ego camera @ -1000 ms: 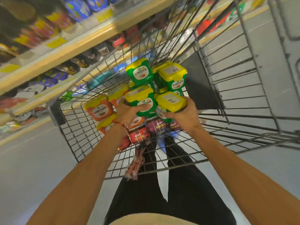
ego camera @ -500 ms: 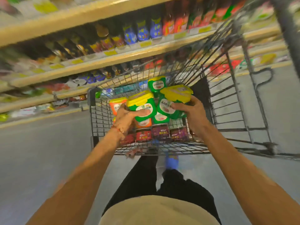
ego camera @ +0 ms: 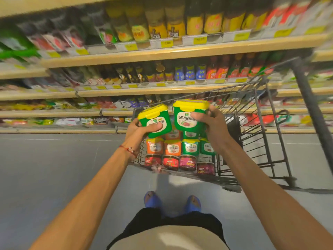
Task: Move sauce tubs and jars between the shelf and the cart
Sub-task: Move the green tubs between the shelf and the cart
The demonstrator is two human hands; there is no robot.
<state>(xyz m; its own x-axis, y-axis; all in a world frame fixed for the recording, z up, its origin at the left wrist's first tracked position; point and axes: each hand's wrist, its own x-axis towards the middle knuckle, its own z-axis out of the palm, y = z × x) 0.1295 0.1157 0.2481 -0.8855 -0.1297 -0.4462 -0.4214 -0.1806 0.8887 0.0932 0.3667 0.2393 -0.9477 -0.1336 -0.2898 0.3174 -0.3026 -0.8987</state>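
My left hand [ego camera: 137, 129] grips one green tub [ego camera: 156, 119] and my right hand [ego camera: 215, 127] grips a second green tub [ego camera: 188, 117], both above the cart [ego camera: 259, 112]. Other tubs [ego camera: 173, 147] and jars [ego camera: 170, 162] lie inside the cart, so I judge that most of the moving to the shelf [ego camera: 162, 91] behind it is left.

Supermarket aisle: stocked shelves [ego camera: 180, 53] with yellow price tags [ego camera: 167, 43], wire shopping cart [ego camera: 259, 123].
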